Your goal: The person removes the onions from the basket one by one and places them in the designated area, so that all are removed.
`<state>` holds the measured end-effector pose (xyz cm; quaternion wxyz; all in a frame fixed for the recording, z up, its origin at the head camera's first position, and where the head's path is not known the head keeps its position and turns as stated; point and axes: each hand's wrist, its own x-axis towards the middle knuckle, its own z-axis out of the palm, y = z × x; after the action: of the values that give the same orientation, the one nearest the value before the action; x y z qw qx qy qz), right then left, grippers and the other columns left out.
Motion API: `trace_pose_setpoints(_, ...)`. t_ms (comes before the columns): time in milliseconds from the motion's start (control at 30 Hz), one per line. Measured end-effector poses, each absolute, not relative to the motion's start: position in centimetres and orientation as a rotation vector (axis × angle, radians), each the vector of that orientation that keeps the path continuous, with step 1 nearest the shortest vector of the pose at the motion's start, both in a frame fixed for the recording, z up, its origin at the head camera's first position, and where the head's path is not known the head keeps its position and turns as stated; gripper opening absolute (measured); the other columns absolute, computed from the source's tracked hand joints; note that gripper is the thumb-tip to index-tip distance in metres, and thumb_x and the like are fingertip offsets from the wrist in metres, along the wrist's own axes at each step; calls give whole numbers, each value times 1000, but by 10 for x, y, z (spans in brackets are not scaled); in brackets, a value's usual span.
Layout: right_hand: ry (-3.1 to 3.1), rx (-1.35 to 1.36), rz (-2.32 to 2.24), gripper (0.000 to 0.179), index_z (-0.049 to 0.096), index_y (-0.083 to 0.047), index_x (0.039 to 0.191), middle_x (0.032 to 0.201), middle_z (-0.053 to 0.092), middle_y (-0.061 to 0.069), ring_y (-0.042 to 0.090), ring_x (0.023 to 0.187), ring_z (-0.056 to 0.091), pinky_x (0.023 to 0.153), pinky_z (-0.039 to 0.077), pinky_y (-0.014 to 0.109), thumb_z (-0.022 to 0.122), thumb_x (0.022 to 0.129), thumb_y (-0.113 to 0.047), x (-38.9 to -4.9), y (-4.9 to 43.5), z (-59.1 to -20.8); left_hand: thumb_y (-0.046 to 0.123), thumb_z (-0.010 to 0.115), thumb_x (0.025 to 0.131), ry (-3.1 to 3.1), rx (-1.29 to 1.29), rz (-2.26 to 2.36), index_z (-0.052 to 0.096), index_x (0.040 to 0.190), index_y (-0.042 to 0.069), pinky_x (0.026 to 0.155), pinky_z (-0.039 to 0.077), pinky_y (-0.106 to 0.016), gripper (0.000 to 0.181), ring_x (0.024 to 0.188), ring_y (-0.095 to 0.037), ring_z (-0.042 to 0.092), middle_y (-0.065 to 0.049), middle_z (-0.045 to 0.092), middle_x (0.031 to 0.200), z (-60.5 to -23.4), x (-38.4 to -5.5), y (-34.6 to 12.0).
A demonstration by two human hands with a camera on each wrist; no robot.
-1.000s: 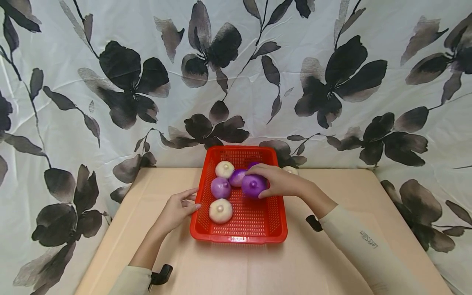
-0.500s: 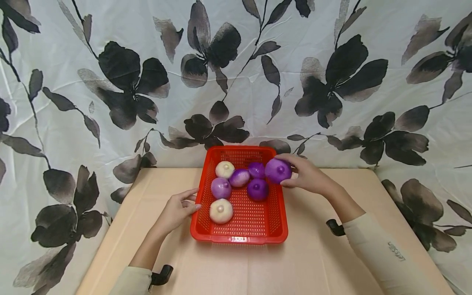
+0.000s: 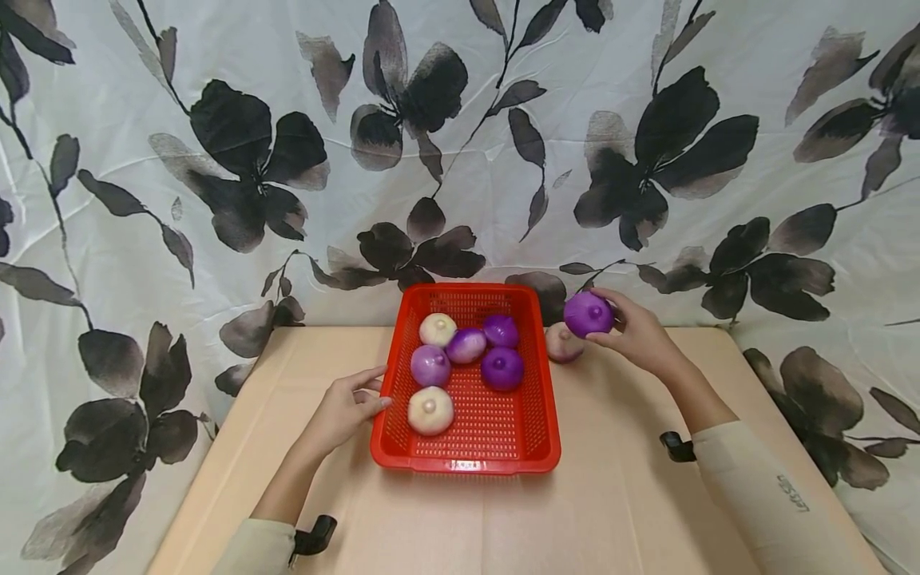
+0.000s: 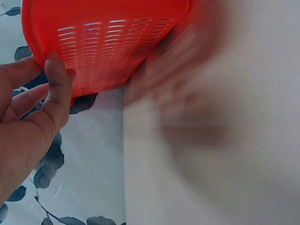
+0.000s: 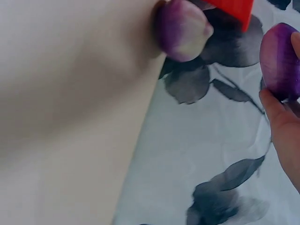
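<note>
My right hand (image 3: 636, 331) holds a purple onion (image 3: 588, 315) between thumb and fingers, raised beyond the right side of the red basket (image 3: 467, 466). In the right wrist view the same onion (image 5: 280, 61) shows at the edge, fingers around it. Below it on the table, close to the basket's right wall, lies a pale purple-and-white onion (image 3: 564, 343). My left hand (image 3: 348, 409) grips the basket's left rim; the left wrist view shows its fingers (image 4: 56, 89) at the slotted wall. Inside the basket lie a white onion (image 3: 430, 411), another white onion (image 3: 438, 330) and several purple onions (image 3: 501, 368).
The basket stands on a light wooden table (image 3: 489, 523), near its back edge. Right behind the table hangs a white cloth (image 3: 517, 200) with dark flower prints. Black straps with small devices sit at both wrists.
My right hand has lifted the purple onion out of the basket and carried it right, past the rim. The onion on the table now shows more fully. My left hand stays at the rim.
</note>
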<state>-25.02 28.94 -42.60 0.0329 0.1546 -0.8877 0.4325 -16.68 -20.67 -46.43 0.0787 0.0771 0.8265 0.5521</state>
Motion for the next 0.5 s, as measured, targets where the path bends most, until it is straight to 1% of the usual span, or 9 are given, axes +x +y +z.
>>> trace_pose_setpoints(133,-2719,394,1310,84,40,-4,155,155,43,27,53,135,52,107,46,58,85,85,-9,-252,298,-438,-2,72,93,2471,232,1659,49,148,-7,67,64,-29,60,85,-28,74,-29,66,117,-465,-167,-207)
trace_pose_setpoints(300,-2738,277,1289,84,38,-3,156,155,43,30,55,133,52,104,49,60,85,87,-18,-254,308,-452,-1,73,92,2484,234,1649,50,148,-6,67,64,-29,60,85,-28,74,-28,66,116,-465,-167,-207)
trace_pose_setpoints(500,-2737,158,1287,86,35,1,157,158,39,32,56,133,51,108,46,61,83,89,-23,-259,316,-467,-2,73,92,2468,243,1659,49,148,-7,67,64,-29,61,85,-28,75,-29,66,117,-465,-166,-207)
